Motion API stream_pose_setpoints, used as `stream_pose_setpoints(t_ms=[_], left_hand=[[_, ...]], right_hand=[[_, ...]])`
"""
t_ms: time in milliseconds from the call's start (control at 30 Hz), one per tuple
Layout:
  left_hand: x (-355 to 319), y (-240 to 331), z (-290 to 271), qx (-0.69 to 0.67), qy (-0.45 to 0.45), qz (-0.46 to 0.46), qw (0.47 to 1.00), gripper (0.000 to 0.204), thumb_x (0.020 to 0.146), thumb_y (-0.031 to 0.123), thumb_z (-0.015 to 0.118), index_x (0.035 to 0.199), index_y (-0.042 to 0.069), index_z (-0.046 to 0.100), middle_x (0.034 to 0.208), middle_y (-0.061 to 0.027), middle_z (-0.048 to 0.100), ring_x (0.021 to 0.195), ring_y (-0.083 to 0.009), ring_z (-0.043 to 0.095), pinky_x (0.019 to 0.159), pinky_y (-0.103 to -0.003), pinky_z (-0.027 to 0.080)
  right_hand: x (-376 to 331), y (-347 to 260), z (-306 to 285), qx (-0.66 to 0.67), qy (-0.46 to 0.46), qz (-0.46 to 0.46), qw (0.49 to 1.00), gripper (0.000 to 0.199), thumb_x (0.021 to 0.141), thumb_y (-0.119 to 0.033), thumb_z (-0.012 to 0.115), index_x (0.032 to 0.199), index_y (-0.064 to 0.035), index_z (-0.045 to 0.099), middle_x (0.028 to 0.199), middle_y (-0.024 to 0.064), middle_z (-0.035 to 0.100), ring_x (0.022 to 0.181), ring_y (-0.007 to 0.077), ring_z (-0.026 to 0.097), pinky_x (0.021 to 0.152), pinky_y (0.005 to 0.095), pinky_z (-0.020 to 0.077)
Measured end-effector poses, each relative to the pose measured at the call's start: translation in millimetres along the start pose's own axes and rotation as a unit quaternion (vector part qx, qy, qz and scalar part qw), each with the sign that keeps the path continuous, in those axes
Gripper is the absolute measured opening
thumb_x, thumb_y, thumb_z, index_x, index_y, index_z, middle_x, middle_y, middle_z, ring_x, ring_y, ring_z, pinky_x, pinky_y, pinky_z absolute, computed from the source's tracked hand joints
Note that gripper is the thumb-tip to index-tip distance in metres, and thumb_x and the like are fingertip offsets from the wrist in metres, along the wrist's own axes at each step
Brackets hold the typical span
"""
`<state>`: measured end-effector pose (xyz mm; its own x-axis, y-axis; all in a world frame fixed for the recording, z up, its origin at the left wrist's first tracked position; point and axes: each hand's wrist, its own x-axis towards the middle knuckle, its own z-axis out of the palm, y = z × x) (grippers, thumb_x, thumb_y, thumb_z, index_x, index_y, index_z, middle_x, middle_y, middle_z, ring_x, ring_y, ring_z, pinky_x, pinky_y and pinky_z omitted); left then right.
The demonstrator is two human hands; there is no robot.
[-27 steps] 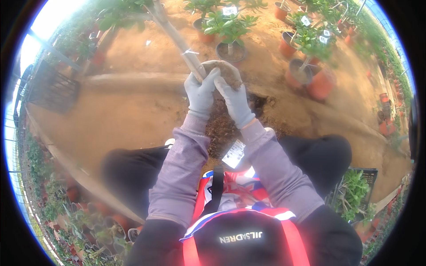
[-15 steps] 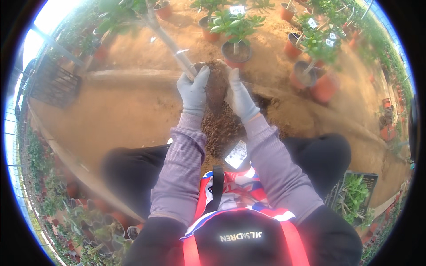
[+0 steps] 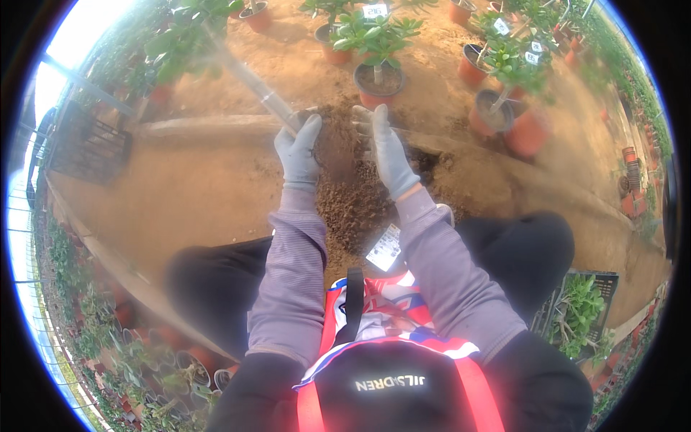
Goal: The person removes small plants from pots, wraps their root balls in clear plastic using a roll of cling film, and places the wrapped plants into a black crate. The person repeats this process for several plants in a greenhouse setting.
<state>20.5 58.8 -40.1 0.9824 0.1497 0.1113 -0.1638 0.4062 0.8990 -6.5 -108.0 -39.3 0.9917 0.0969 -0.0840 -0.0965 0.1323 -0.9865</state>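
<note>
Both gloved hands are up in front of me, and between them sits a dark clump of soil (image 3: 338,144). My left hand (image 3: 299,153) presses flat against the clump's left side, fingers together and pointing away from me. My right hand (image 3: 385,147) cups the other side, fingers a little spread and curled round the soil. So the grip is a two-palm squeeze on the clump, neither hand fully closed.

Just beyond the left fingertips a pale stem (image 3: 252,83) runs up and away to the left into green leaves (image 3: 180,36). I think it rises out of the clump, but the blur there leaves me unsure whether my left fingers touch it.

Below the grip, loose soil lies in a heap (image 3: 353,209) on the sandy ground, reaching back toward my knees. A white tag (image 3: 384,248) lies at the near edge of that heap, under my right wrist.

Past the right hand stands a terracotta pot (image 3: 378,79) with a leafy plant, and more pots (image 3: 504,115) sit further off to the right.

My read: I am working the root ball loose, crumbling soil off it with both palms. The next move calls for even pressure from both sides and care with the stem, so the clump sheds soil without snapping.
</note>
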Motion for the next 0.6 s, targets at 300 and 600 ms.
stream_pose_setpoints(t_ms=[300,600], left_hand=[[-29.1,9.7,33.7,0.078,-0.078,-0.023,0.994,0.023,0.088,0.006,0.073,0.109,-0.004,0.069,0.095,-0.0040,0.069,0.079,-0.0091,0.062,0.071,-0.024,0.050],[-13.1,17.3,8.8,0.013,-0.118,-0.063,0.991,0.025,0.088,0.013,0.070,0.108,-0.001,0.072,0.096,-0.0016,0.069,0.088,-0.0098,0.061,0.081,-0.026,0.046]], right_hand=[[10.9,5.2,22.7,-0.128,0.231,-0.036,0.964,0.052,0.101,-0.043,0.050,0.096,0.0051,0.066,0.090,0.0243,0.069,0.090,0.0406,0.066,0.081,0.0458,0.0492],[22.6,23.0,-15.4,0.043,0.106,-0.140,0.983,0.040,0.103,-0.034,0.054,0.116,0.0003,0.070,0.102,0.0044,0.070,0.095,0.0119,0.059,0.085,0.0282,0.0467]])
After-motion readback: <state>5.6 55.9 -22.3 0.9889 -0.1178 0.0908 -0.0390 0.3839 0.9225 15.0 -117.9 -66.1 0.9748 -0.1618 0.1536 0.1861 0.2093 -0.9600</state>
